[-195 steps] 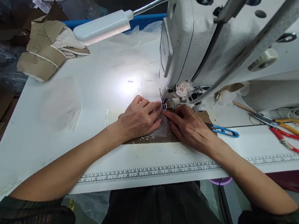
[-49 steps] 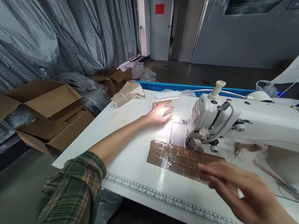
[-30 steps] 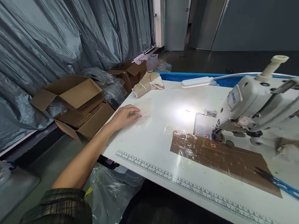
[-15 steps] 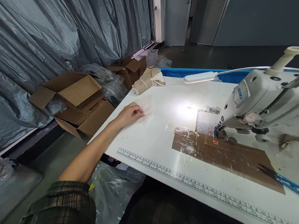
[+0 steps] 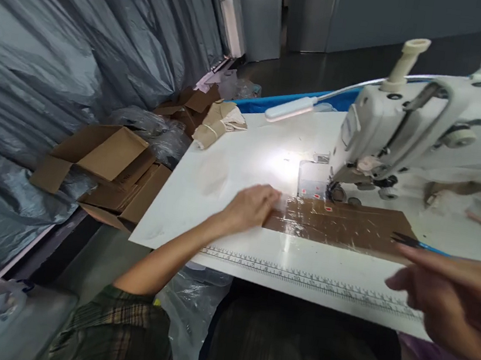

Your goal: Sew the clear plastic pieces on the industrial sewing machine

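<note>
My left hand (image 5: pixel 251 208) is closed at the left end of a brown, tape-covered strip (image 5: pixel 345 226) on the white sewing table. A small whitish, see-through bit (image 5: pixel 282 202) shows at its fingertips; whether they pinch it is unclear. From the right edge reaches my right hand (image 5: pixel 451 296), smeared by motion. It is beside a pair of blue thread snips (image 5: pixel 429 248) with dark tips that lie over the strip's right part. The hand hides their rear end, and I cannot tell whether it touches them. Behind the strip stands a white sewing machine (image 5: pixel 373 132).
A tied tan cloth bundle (image 5: pixel 214 129) lies at the table's far left corner. A white lamp (image 5: pixel 291 109) hangs over the back edge. Open cardboard boxes (image 5: pixel 113 154) are on the left. A printed ruler (image 5: pixel 299 275) runs along the front edge.
My left hand has moved right from a pale patch on the table to the strip's left end. My right hand has come into view at the snips. The view has shifted.
</note>
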A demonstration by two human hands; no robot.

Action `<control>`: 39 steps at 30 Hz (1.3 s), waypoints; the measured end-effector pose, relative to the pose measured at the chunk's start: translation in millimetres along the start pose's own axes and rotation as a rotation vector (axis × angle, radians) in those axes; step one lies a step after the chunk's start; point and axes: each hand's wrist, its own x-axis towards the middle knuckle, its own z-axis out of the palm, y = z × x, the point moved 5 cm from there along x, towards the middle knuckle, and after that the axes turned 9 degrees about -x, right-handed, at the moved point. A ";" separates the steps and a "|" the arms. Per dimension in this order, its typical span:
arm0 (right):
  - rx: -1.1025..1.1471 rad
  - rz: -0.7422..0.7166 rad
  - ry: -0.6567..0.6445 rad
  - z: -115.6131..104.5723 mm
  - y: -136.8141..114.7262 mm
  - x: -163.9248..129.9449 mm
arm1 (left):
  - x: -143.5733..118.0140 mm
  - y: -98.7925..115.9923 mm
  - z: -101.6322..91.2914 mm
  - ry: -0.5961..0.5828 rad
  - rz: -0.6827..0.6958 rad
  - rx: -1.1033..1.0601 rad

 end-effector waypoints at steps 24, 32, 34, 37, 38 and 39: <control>-0.016 0.101 -0.339 65.5 50.1 33.5 | 65.0 16.9 50.7 -0.179 0.208 -0.065; 0.227 0.236 -0.409 142.8 19.0 93.1 | 62.0 -26.9 -0.9 0.130 -0.196 -0.736; 0.291 0.340 -0.333 164.1 15.4 112.9 | 65.3 -42.0 -13.2 0.233 -0.235 -0.816; 0.344 0.390 -0.141 186.3 14.2 139.3 | 70.6 -63.4 -26.2 0.340 -0.260 -0.879; 0.351 0.394 -0.094 191.9 14.9 145.8 | 72.1 -69.4 -28.9 0.362 -0.263 -0.894; 0.355 0.397 -0.060 196.5 16.1 151.0 | 73.6 -74.4 -30.8 0.375 -0.267 -0.906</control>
